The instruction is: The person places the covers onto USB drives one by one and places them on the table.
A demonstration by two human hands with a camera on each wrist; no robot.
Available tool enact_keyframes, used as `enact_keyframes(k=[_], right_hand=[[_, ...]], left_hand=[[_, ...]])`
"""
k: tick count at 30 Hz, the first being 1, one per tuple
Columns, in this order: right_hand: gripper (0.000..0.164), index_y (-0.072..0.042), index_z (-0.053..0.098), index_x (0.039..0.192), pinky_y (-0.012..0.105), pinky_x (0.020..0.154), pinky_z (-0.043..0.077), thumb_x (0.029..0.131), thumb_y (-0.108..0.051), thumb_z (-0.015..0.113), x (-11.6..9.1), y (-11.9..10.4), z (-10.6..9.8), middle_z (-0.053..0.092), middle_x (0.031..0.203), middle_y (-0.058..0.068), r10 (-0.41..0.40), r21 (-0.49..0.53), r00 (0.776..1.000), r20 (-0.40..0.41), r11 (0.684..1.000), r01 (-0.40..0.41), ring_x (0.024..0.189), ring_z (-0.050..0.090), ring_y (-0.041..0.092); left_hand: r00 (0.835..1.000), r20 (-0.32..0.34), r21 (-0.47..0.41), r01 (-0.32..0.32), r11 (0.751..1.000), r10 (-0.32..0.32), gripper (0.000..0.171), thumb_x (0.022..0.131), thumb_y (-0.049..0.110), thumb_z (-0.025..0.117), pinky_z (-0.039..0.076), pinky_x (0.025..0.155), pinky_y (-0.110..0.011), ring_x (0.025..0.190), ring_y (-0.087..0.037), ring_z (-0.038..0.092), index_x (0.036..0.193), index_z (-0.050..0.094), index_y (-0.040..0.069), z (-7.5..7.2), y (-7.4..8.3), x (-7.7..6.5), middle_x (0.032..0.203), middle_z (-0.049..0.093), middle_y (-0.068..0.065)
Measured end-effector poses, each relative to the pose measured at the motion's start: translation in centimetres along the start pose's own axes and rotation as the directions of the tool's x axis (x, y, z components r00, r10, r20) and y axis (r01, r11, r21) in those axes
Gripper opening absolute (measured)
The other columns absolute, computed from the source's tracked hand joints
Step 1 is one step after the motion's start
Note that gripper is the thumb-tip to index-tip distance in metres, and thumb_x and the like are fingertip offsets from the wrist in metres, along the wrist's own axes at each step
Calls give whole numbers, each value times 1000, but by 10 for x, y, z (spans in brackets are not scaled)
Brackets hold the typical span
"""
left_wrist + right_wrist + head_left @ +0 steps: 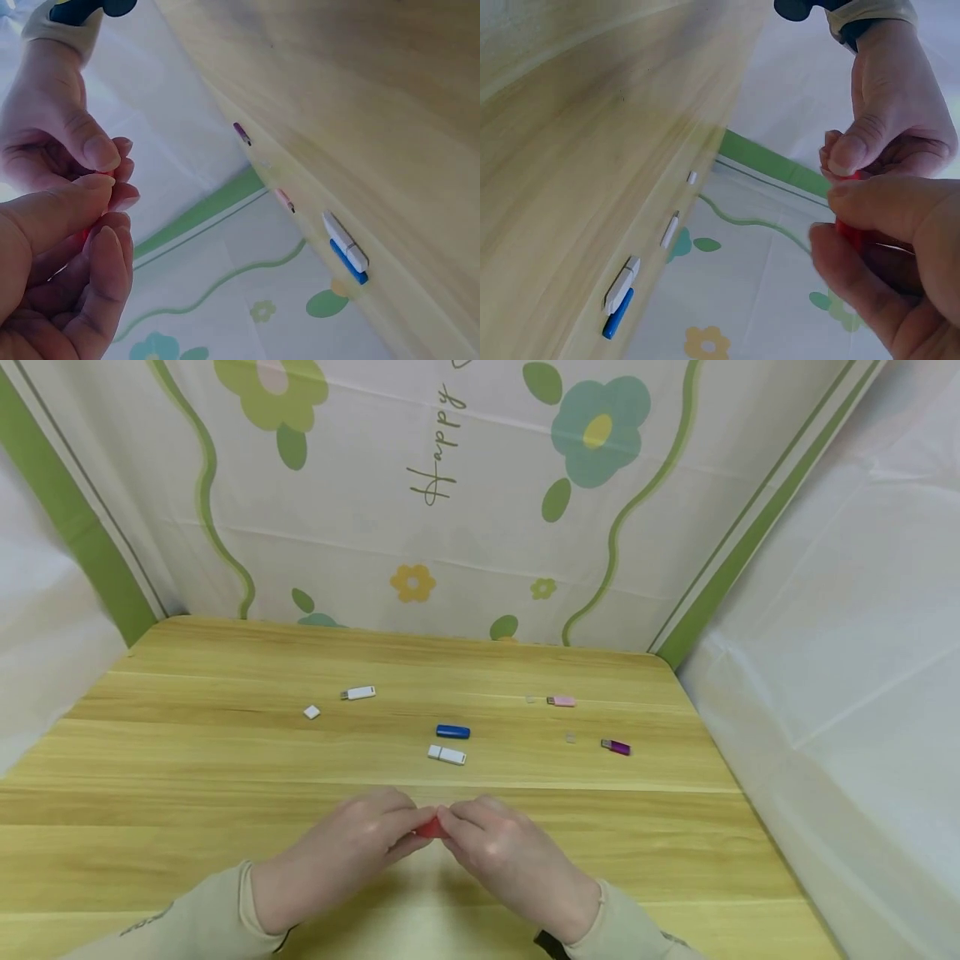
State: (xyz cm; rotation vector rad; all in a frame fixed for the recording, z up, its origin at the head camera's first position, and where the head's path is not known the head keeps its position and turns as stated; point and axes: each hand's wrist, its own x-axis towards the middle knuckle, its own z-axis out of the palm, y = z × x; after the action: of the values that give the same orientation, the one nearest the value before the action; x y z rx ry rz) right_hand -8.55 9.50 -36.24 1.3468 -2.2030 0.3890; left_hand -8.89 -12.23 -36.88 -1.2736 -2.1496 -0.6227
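Observation:
Both hands meet over the near middle of the table, fingertip to fingertip, around a small red stick (pixel 431 828). My left hand (pixel 352 843) pinches one end between thumb and fingers. The other end is pinched by my right hand (pixel 506 852). In the right wrist view a strip of red (pixel 847 234) shows between the fingers; the rest is covered, so I cannot tell its exact kind. Just beyond the hands lie a capped white USB stick (pixel 447 755) and a blue USB stick (pixel 453 732), side by side.
At the left lie an uncapped white USB stick (pixel 360 692) and its white cap (pixel 311 712). A pink USB stick (pixel 562 702) and a purple one (pixel 618 747) lie at the right, each near a small clear cap. A flowered cloth (pixel 480 527) hangs behind the wooden table (pixel 187 777).

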Motion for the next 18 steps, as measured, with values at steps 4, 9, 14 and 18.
enact_keyframes(k=[4, 9, 14, 18], right_hand=[[29, -1, 75, 100, 11, 78, 50, 74, -5, 86, 3, 0, 1, 72, 95, 3, -42, 19, 995, -95, 999, 44, 83, 67, 12], [18, -1, 76, 95, 14, 80, 51, 79, -4, 82, 8, 2, -5, 73, 92, 4, 15, 134, 996, -85, 991, -4, 85, 70, 13], [28, -1, 75, 103, 16, 79, 52, 77, -4, 84, 8, 11, -12, 74, 98, 5, 31, 185, 997, -74, 983, -17, 86, 70, 13], [37, -1, 74, 107, 18, 76, 54, 73, -6, 88, 2, 18, -14, 73, 99, 5, 71, 109, 996, -49, 992, -65, 84, 68, 13]], left_hand=[[999, -31, -13, -29, 999, 29, 18, 84, 14, 79, 50, 65, -13, 69, -6, 60, 96, 74, 2, 1, -1, 2, 78, 65, 4], [999, -50, -41, -12, 999, 10, 15, 83, 12, 80, 49, 63, -12, 67, -6, 61, 94, 74, 4, 6, 1, 7, 77, 68, 4], [998, -24, -56, 60, 997, -62, 28, 70, 1, 87, 50, 65, -13, 71, -8, 62, 96, 75, 5, 2, 1, 14, 83, 70, 2], [997, -31, -28, 72, 997, -73, 30, 68, 3, 89, 52, 64, -16, 69, -9, 62, 95, 75, 3, 1, -4, 16, 81, 70, 1]])
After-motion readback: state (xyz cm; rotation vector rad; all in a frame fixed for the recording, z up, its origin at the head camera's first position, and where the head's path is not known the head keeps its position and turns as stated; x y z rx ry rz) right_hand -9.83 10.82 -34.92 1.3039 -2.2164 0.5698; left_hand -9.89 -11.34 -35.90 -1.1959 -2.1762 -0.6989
